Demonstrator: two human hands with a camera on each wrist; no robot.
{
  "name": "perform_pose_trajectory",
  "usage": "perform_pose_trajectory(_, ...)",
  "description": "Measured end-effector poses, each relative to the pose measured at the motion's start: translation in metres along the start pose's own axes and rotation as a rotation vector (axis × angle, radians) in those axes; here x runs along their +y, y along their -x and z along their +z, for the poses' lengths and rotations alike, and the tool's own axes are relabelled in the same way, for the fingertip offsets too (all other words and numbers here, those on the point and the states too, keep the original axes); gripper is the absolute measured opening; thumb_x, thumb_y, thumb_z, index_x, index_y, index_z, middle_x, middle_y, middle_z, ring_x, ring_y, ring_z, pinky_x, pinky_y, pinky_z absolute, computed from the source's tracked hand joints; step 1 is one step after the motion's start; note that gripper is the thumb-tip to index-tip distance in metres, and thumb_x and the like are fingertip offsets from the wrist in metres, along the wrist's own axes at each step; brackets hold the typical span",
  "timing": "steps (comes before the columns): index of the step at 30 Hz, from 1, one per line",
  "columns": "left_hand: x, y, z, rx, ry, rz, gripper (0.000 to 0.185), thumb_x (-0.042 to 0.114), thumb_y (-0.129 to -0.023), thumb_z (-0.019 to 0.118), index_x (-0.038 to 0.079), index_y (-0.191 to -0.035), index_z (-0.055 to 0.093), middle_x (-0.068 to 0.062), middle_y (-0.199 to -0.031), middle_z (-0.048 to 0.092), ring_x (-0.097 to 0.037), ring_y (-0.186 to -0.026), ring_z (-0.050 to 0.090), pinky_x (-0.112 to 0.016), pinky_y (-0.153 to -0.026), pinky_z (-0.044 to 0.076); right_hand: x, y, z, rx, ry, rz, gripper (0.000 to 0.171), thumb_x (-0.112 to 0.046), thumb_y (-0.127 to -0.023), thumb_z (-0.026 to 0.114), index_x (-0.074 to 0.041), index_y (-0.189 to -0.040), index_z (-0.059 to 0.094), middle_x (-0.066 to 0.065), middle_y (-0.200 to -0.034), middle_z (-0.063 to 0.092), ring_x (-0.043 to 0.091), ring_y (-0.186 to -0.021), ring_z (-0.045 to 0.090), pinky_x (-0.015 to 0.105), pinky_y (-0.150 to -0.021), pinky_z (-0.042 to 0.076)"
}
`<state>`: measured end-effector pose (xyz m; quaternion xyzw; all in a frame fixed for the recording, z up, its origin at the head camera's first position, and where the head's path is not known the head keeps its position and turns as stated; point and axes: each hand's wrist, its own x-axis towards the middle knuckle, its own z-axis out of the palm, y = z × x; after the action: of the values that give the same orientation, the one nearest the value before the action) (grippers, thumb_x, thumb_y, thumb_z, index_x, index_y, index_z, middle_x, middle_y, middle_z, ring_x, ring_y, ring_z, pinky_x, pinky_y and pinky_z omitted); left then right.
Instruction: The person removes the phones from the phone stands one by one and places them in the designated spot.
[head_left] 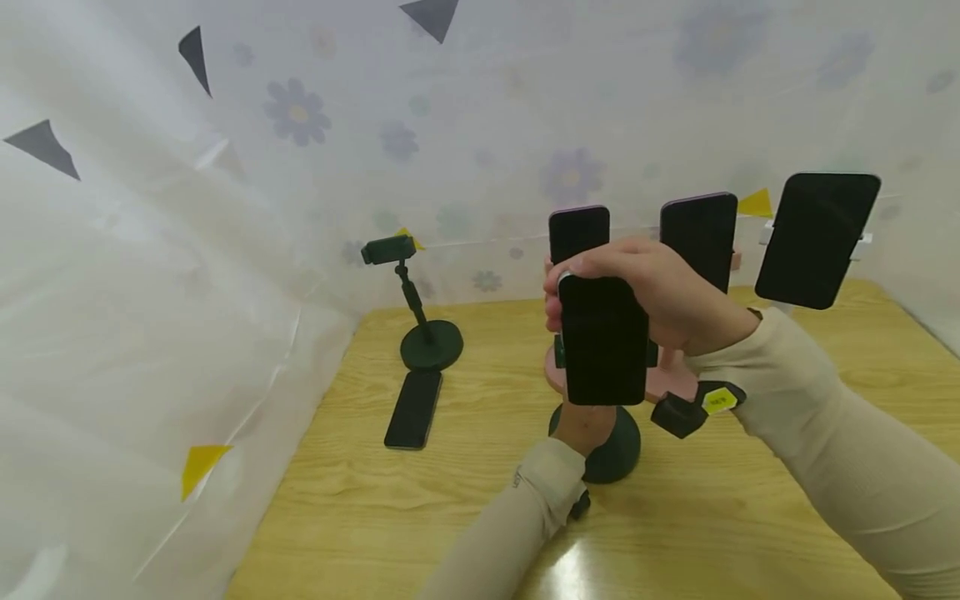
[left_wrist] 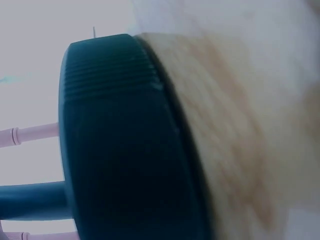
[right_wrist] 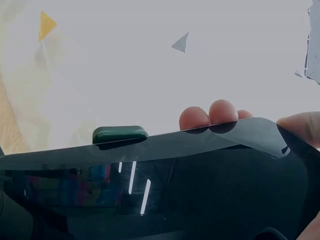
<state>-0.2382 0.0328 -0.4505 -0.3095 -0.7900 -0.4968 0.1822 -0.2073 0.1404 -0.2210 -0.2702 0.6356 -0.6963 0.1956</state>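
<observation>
A black-screened smartphone [head_left: 606, 342] sits upright in the dark green phone stand's clamp [head_left: 559, 351]. My right hand [head_left: 667, 292] grips the phone's top, thumb along the upper edge and fingers round the far side. Fingertips [right_wrist: 223, 111] show at the phone's edge in the right wrist view, near a green clamp arm [right_wrist: 120, 134]. My left hand [head_left: 587, 423] reaches up behind the phone, above the stand's round base [head_left: 621, 450]; its fingers are hidden. That base [left_wrist: 130, 150] fills much of the left wrist view, with the stem beside it.
Phones stand in holders behind: one [head_left: 579, 229] at centre, another [head_left: 697, 237] beside it, and one [head_left: 817, 242] in a white holder. Leftward are an unloaded green stand [head_left: 431, 344] and a phone lying flat [head_left: 414, 410] on the wooden table [head_left: 360, 517].
</observation>
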Motion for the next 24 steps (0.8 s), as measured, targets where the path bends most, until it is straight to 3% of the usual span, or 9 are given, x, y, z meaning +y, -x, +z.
perform_pose_trajectory(8, -0.004, -0.004, 0.002, 0.011, 0.154, 0.047, 0.023, 0.015, -0.106, 0.042, 0.006, -0.108, 0.063, -0.012, -0.110, 0.067, -0.022, -0.102, 0.063, -0.028, -0.096, 0.050, -0.003, -0.001, 0.000, -0.003, -0.010, -0.019, 0.030, -0.019, -0.106, 0.045, -0.001, -0.103, 0.068, 0.008, -0.096, 0.070, 0.023, -0.090, 0.071, 0.040, -0.090, 0.056)
perform_pose_trajectory(15, -0.005, -0.004, 0.002, 0.016, 0.135, 0.080, 0.024, 0.018, -0.107, 0.040, 0.008, -0.111, 0.063, -0.009, -0.112, 0.067, -0.020, -0.105, 0.063, -0.028, -0.099, 0.049, -0.003, 0.000, 0.000, 0.009, 0.008, -0.037, 0.031, -0.018, -0.105, 0.045, 0.000, -0.101, 0.070, 0.009, -0.094, 0.071, 0.025, -0.088, 0.071, 0.041, -0.088, 0.056)
perform_pose_trajectory(20, 0.011, -0.005, -0.007, 0.021, 0.146, 0.105, 0.021, 0.008, -0.105, 0.043, 0.002, -0.109, 0.062, -0.015, -0.110, 0.067, -0.026, -0.102, 0.063, -0.029, -0.098, 0.050, -0.003, 0.001, 0.000, 0.007, 0.018, -0.034, 0.031, -0.019, -0.105, 0.045, 0.000, -0.103, 0.069, 0.009, -0.095, 0.071, 0.025, -0.089, 0.071, 0.041, -0.088, 0.056)
perform_pose_trajectory(24, 0.002, -0.006, -0.002, 0.030, 0.149, 0.120, 0.020, 0.007, -0.105, 0.044, 0.003, -0.108, 0.063, -0.015, -0.105, 0.067, -0.025, -0.097, 0.062, -0.027, -0.096, 0.051, -0.004, 0.000, 0.000, 0.007, 0.033, -0.035, 0.031, -0.020, -0.105, 0.045, -0.001, -0.103, 0.069, 0.009, -0.094, 0.071, 0.026, -0.089, 0.071, 0.041, -0.089, 0.056)
